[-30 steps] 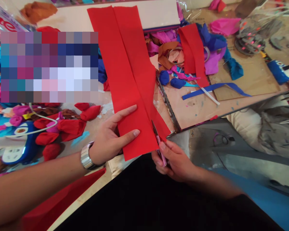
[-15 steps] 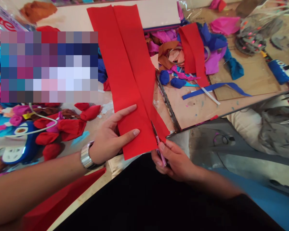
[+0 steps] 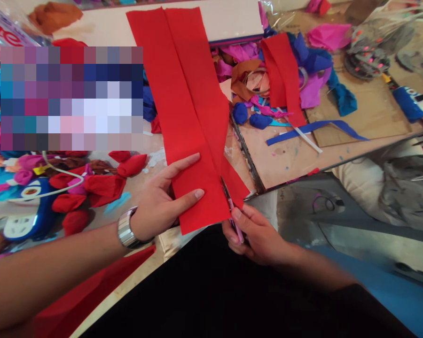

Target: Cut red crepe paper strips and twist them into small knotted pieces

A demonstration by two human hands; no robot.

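my left hand (image 3: 162,199) pins a long sheet of red crepe paper (image 3: 188,117) at its near end, thumb and fingers spread flat across the sheet, while my right hand (image 3: 255,237) is closed around a pair of pink-handled scissors (image 3: 230,206) whose blades sit in the paper's lower right edge. the sheet runs away from me across the pale worktable (image 3: 229,19), and a narrow band on its right side already hangs apart from the main piece near the blades, so i judge the step in hand to be cutting a lengthwise strip, with the cut only begun. the next move, as i read it, calls for keeping the sheet taut under my left hand and driving the blades straight up, parallel to the crease in the middle. a shorter red strip (image 3: 284,77) lies well apart to the right among blue and magenta scraps, on a cardboard sheet (image 3: 373,112); twisted red paper bundles (image 3: 102,185) lie to the left. my fingers cover the scissor handles, the blades are mostly lost against the red, so i cannot tell how wide they gape. a patch at upper left is blurred out, and my lap hides the table's near edge.
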